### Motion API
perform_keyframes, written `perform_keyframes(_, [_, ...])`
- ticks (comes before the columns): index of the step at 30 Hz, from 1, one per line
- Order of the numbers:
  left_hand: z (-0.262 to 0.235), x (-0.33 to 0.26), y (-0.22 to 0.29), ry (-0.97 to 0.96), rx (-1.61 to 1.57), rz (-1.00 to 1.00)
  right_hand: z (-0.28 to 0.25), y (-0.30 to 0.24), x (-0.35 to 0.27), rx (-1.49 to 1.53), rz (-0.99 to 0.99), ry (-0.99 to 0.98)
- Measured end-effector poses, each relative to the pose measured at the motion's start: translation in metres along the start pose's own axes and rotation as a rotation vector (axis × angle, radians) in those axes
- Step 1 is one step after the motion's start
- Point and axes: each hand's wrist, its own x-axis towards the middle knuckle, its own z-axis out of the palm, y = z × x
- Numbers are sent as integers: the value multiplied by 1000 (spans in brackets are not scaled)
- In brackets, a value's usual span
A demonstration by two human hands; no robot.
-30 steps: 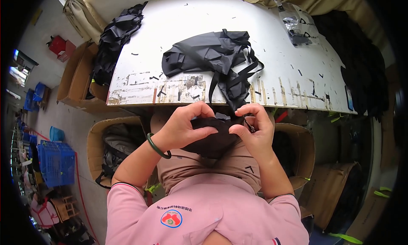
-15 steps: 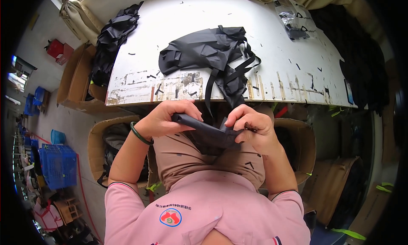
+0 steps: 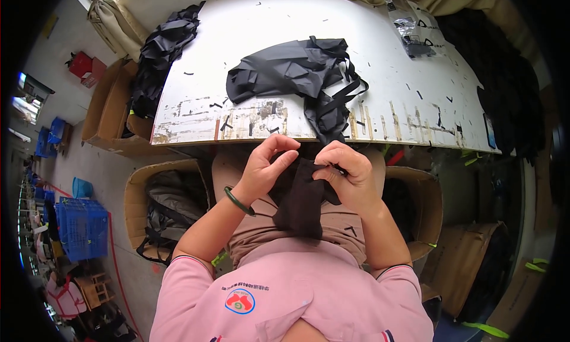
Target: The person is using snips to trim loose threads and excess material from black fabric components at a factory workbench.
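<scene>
A piece of black fabric [image 3: 300, 202] hangs over my lap below the table's front edge. My right hand [image 3: 351, 179] pinches its upper end between thumb and fingers. A small dark object shows partly in that palm, too covered to name. My left hand [image 3: 266, 170] is raised just left of the fabric, thumb and fingers apart, holding nothing. On the table, a crumpled heap of black fabric [image 3: 276, 72] with straps trails over the front edge toward my right hand. Whether it joins the piece I hold is hidden.
The white table [image 3: 196, 84] carries scattered black scraps. Black fabric piles [image 3: 166, 51] lie at its left and right sides, with a clear plastic bag [image 3: 412, 33] at the far right. Open cardboard boxes [image 3: 135, 184] flank my legs. Blue crates [image 3: 83, 229] stand on the floor at left.
My left hand has let go of the fabric and opened beside it. The piece, stretched between both hands before, now hangs from my right hand over my lap.
</scene>
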Motion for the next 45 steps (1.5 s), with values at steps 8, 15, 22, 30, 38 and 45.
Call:
perform_keyframes(8, [19,-24,32,-12,-50,-12,7,5,-3,-60,164,103])
perform_keyframes(15, [17,-22,34,-93,-21,62,-3,9,-5,277,414,20])
perform_keyframes(22, [21,-19,28,54,-340,39,10,-7,1,334,495,100])
perform_keyframes(30, [18,-19,13,-41,-386,86,11,2,-14,752,731,161])
perform_keyframes(38, [20,-19,16,-87,-393,39,8,22,-20,916,893,7])
perform_keyframes(45, [14,-15,14,-139,-201,190,3,22,-13,924,879,-68])
